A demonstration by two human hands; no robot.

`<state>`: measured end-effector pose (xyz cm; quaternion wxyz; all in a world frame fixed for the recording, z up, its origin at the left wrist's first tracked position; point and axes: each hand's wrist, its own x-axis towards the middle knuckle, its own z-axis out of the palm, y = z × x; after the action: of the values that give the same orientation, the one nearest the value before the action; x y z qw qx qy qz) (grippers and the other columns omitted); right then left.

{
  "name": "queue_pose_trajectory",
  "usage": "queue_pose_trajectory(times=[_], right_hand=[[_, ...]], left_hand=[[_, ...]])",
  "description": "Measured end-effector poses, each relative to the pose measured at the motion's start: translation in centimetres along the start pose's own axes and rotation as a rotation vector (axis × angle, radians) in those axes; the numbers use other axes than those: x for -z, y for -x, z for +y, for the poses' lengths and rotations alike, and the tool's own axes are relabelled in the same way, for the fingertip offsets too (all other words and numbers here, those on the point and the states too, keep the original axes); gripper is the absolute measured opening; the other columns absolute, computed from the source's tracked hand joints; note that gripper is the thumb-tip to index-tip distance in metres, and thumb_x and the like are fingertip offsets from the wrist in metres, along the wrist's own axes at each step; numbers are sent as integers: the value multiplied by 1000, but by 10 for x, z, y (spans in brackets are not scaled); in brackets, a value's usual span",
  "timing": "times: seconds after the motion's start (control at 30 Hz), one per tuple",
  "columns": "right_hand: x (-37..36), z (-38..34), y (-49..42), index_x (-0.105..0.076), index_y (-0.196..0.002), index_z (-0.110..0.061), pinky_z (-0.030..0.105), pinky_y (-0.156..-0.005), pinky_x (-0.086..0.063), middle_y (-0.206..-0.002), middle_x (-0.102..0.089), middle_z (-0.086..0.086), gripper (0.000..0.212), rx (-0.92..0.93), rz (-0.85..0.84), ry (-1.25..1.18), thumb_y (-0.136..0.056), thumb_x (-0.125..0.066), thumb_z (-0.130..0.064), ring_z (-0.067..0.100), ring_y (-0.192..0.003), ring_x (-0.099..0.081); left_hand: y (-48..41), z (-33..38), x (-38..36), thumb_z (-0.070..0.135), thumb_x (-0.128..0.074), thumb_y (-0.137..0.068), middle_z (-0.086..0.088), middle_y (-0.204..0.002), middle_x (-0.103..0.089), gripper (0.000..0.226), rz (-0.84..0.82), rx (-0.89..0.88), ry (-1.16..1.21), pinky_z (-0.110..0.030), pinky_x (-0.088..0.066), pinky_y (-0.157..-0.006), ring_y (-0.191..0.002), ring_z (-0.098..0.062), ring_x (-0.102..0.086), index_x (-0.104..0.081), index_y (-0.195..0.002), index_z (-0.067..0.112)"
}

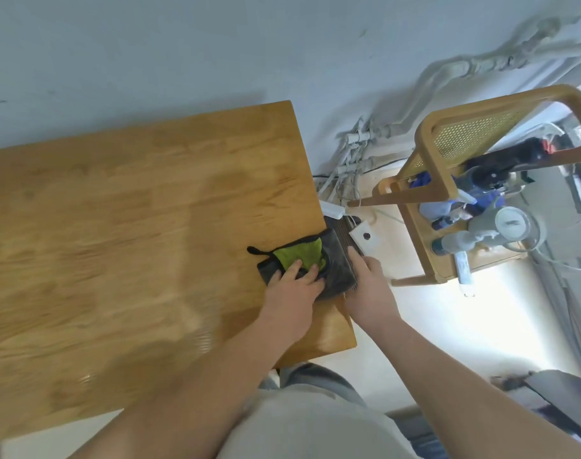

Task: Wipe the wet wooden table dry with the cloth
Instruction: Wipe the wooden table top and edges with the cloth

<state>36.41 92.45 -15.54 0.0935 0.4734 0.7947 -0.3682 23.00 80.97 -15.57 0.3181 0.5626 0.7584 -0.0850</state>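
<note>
Item: wooden tabletop (117, 226), pale oak colour, with darker patches and a dull sheen across its middle and near side. Cloth (337, 263): grey with a green inner face folded up and a small black loop, lying at the tabletop's right edge, about midway along it, its right side reaching the edge itself. Left hand (294, 289): laid palm-down on the cloth over the tabletop, fingers (295, 268) spread and flat, pressing on the green fold. Right hand (370, 293): just off the tabletop's right edge, fingers (353, 256) straight and close together, lying along the cloth's right side; the thumb was hidden, so any hold there could not be told. Beyond the tabletop's right edge: a wooden rack (434, 154) with a woven panel, holding spray bottles (454, 243) and other containers. Between rack and tabletop: a white box (365, 238) on the floor, and white pipes (352, 144) on the wall above it. Picture blurred throughout.
</note>
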Motion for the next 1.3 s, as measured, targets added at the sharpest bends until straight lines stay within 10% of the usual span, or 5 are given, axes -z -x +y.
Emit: queue_pose_trajectory(times=[0.4, 0.67, 0.97, 1.13, 1.3], right_hand=[[2, 13, 52, -55, -120, -30, 36, -83, -52, -116, -55, -12, 63, 331, -159, 183, -60, -65, -15, 15, -106, -51], [37, -60, 49, -41, -60, -14, 28, -54, -28, -61, -44, -3, 25, 80, -252, -416, -52, -62, -5, 14, -59, -41], [19, -77, 32, -68, -115, -20, 35, -87, -58, -104, -76, 2, 19, -98, -235, -630, -97, -67, -29, 20, -98, -72], [-7, -59, 8, -51, -134, -29, 37, -89, -54, -116, -65, -6, 40, -31, 98, -285, -96, -63, -35, 13, -104, -64], [-17, -34, 7, -55, -128, -23, 46, -97, -52, -124, -56, 4, 35, -162, -53, 1, -92, -58, -23, 27, -112, -59]], left_hand=[[63, -11, 23, 29, -44, -108, 8, -112, -66, 24, -203, 29, 938, -33, -49, -85, -100, -12, -59, -62, -123, 34], [102, -33, 49, 27, -57, -105, 20, -156, -42, 42, 189, -95, 831, -26, -28, -120, -143, 1, -35, -54, -146, 37], [86, -73, 50, 24, -79, -89, 6, -115, -70, 33, 133, 165, 1245, -36, -59, -92, -103, -12, -69, -66, -118, 35], [67, -88, 42, 34, -62, -100, 0, -160, -39, 59, 305, 352, 558, -42, -41, -115, -142, -22, -42, -39, -154, 29], [38, -54, 5, 39, -45, -107, 3, -172, 0, 62, 86, -62, 45, -54, -7, -127, -157, -29, -4, -15, -161, 43]])
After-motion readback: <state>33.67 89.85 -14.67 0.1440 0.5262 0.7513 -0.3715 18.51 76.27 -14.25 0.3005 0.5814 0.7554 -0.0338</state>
